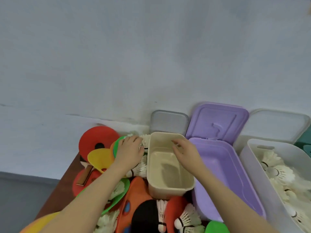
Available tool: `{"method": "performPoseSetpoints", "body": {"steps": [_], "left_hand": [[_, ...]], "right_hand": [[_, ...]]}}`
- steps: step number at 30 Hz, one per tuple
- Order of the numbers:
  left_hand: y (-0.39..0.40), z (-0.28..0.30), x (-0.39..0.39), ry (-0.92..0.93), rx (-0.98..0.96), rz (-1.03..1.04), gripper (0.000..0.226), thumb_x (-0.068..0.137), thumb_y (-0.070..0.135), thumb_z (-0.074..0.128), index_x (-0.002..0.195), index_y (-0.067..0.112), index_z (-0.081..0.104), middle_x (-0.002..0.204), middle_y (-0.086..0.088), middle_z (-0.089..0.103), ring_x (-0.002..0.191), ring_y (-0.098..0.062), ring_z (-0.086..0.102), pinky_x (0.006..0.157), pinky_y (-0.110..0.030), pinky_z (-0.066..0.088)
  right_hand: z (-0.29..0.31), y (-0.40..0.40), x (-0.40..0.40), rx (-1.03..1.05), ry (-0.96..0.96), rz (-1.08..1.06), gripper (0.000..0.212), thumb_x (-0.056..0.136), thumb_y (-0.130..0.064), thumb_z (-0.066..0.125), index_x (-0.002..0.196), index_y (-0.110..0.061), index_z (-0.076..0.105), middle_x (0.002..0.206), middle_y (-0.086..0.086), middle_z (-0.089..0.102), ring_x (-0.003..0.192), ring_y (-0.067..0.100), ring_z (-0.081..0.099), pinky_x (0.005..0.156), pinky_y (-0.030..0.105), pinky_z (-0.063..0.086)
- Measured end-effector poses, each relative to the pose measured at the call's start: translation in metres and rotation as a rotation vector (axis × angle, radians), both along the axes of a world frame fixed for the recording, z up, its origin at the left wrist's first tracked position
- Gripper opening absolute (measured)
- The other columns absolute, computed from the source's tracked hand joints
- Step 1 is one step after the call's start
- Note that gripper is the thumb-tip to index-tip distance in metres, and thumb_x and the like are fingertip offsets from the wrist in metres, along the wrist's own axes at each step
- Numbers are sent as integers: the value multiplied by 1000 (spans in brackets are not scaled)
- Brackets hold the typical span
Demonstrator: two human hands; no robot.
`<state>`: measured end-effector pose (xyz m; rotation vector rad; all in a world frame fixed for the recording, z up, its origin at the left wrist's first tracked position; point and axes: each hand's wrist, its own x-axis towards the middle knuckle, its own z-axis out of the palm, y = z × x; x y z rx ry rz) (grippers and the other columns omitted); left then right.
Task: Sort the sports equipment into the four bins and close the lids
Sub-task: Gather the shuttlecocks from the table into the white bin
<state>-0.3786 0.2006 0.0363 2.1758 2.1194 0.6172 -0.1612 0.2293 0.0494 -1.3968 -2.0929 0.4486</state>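
Pale blue wall is backing a brown table (55, 190) crowded with gear. Left hand (130, 153) is lying loosely spread on a shuttlecock (144, 140) wedged beside the empty beige bin (170, 187); whether it is grasping it I cannot tell. Right hand (184, 151) is hovering relaxed over that bin, holding nothing. Pinching the shuttlecock by its cork should spare the feathers. It likely belongs in the white bin (249, 158), already holding shuttlecocks, beyond the empty purple bin (202, 197). Red disc (99, 137) and yellow disc (99, 157) are crowding the left hand.
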Motion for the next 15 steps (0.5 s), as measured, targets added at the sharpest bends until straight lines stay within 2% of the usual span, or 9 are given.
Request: {"method": "performPoseSetpoints", "body": {"steps": [2, 5, 7, 12, 15], "left_hand": [[6, -11, -22, 0, -33, 27, 38, 93, 32, 43, 126, 19, 55, 132, -1, 51, 123, -24, 43, 98, -40, 27], [19, -26, -49, -41, -29, 51, 37, 93, 30, 49, 128, 19, 54, 135, -2, 49, 125, -25, 40, 98, -39, 24], [30, -34, -62, -48, -74, 43, 38, 94, 32, 47, 130, 22, 52, 138, -1, 46, 127, -24, 37, 99, -39, 23], [54, -62, -78, -6, -242, -57, 42, 96, 40, 39, 137, 31, 42, 153, 0, 21, 137, -22, 18, 104, -38, 14], [62, -77, -82, -10, -320, -89, 43, 97, 44, 35, 138, 31, 41, 155, 1, 16, 139, -23, 13, 106, -40, 11]], "right_hand": [[-7, 6, -26, 2, -85, 48, 28, 88, -15, 55, 115, -14, 63, 112, 1, 65, 109, 21, 55, 94, 40, 41], [-17, 21, -64, -4, -234, 83, 30, 92, -25, 50, 121, -22, 58, 121, -7, 60, 118, 15, 48, 93, 30, 28], [-24, 35, -86, -13, -267, 73, 32, 93, -28, 47, 123, -25, 55, 126, -8, 56, 121, 14, 46, 92, 28, 23], [-43, 71, -118, -10, -413, 26, 39, 93, -31, 45, 132, -28, 46, 136, -9, 46, 127, 16, 35, 99, 33, 16], [-51, 83, -124, -36, -524, 30, 43, 91, -29, 46, 134, -26, 43, 135, -7, 47, 128, 16, 34, 104, 39, 10]]}}
